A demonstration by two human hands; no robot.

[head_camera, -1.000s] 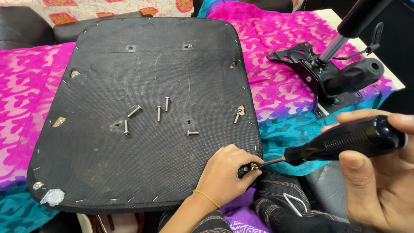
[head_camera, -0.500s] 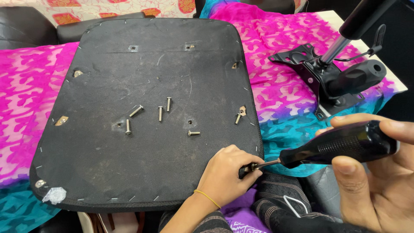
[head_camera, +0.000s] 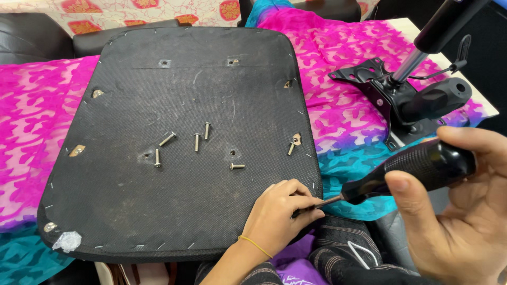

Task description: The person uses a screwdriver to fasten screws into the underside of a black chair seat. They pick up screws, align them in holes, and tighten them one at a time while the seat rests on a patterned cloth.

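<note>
Head view: right hand (head_camera: 465,211) grips screwdriver (head_camera: 412,171).

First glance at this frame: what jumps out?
The big black seat base, underside up on a pink cloth, with loose screws scattered mid-panel. At its near right edge, the left hand steadies the tip of a black-handled screwdriver held by the right hand.

Pink-and-teal patterned cloth (head_camera: 343,113) | black seat base (head_camera: 174,105) lying flat | black chair mechanism (head_camera: 406,97) at right
</note>
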